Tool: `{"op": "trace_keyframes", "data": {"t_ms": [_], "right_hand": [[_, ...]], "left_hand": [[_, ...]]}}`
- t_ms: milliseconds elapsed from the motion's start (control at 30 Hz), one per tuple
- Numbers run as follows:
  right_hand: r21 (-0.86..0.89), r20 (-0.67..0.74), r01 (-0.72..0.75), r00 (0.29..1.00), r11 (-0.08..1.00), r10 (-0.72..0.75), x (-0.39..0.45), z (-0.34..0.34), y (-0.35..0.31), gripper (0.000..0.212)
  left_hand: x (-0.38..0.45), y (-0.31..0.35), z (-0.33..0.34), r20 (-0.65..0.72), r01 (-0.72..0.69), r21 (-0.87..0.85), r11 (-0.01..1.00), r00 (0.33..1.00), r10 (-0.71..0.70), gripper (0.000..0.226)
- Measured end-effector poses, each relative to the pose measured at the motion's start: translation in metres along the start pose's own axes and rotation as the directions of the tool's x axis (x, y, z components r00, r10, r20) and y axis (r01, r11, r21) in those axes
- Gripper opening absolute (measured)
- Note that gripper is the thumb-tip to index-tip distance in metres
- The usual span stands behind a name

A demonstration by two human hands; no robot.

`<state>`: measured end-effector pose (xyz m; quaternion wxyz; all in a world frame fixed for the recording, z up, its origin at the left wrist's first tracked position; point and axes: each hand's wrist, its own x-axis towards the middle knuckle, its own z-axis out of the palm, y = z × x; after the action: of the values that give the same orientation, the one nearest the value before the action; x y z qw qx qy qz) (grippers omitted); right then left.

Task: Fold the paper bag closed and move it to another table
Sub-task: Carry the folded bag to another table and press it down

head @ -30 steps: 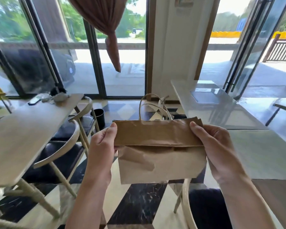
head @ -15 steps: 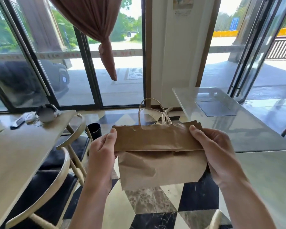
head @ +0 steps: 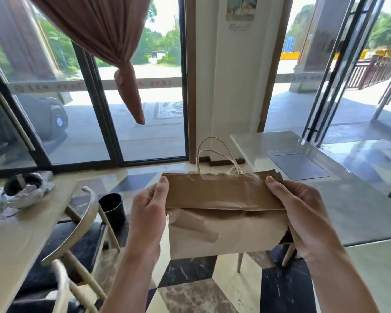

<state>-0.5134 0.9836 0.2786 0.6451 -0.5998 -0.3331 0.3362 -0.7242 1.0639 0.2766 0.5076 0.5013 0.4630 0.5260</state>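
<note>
Both hands, left hand [head: 146, 216] and right hand [head: 303, 213], grip the creased brown paper bag [head: 226, 215], top folded over

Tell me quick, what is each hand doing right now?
Left hand: closed on the left edge of the paper bag, at its folded-over top.
Right hand: closed on the bag's right edge.

No words can be read here. The picture [head: 240, 7] on the white wall has tiny letters under it, too small to read. The strip [head: 95, 85] across the window glass has red marks, all blurry.
</note>
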Motion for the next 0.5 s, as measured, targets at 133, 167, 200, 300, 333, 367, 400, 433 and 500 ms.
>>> {"op": "trace_keyframes", "data": {"t_ms": [133, 167, 200, 300, 333, 367, 400, 433, 500], "right_hand": [[0.005, -0.029, -0.007, 1.000, 1.000, 0.007, 0.048, 0.030, 0.001, 0.029], [0.003, -0.031, -0.010, 0.999, 1.000, 0.010, 0.061, 0.036, 0.002, 0.030], [0.001, -0.032, -0.012, 0.999, 1.000, 0.012, 0.074, 0.043, 0.003, 0.030], [-0.007, -0.032, -0.014, 0.999, 1.000, 0.014, 0.119, 0.059, 0.009, 0.031], [-0.006, -0.034, -0.010, 0.999, 1.000, 0.010, 0.136, 0.063, 0.012, 0.031], [-0.004, -0.034, -0.005, 0.999, 1.000, 0.005, 0.152, 0.068, 0.015, 0.031], [-0.002, -0.033, 0.002, 0.999, 1.000, -0.002, 0.170, 0.072, 0.017, 0.032], [-0.003, -0.032, 0.007, 0.999, 1.000, -0.007, 0.187, 0.075, 0.020, 0.032], [-0.001, -0.031, 0.015, 0.999, 1.000, -0.015, 0.223, 0.080, 0.024, 0.032]], "left_hand": [[0.062, -0.006, 0.004, 0.021, -0.006, -0.016, 1.000, 1.000, 0.006, 0.041], [0.077, -0.008, 0.006, 0.037, -0.008, -0.018, 1.000, 0.999, 0.009, 0.043], [0.092, -0.009, 0.008, 0.046, -0.013, -0.018, 1.000, 0.999, 0.014, 0.045], [0.142, -0.020, 0.017, 0.055, -0.012, -0.025, 1.000, 0.998, 0.013, 0.047], [0.158, -0.023, 0.021, 0.057, -0.017, -0.027, 0.999, 0.998, 0.019, 0.048], [0.176, -0.028, 0.025, 0.059, -0.029, -0.026, 0.999, 0.998, 0.031, 0.050], [0.194, -0.032, 0.031, 0.064, -0.042, -0.021, 0.999, 0.997, 0.044, 0.050], [0.211, -0.036, 0.037, 0.065, -0.046, -0.013, 0.999, 0.997, 0.046, 0.051], [0.245, -0.043, 0.052, 0.056, -0.043, 0.000, 0.999, 0.997, 0.043, 0.051]]}}
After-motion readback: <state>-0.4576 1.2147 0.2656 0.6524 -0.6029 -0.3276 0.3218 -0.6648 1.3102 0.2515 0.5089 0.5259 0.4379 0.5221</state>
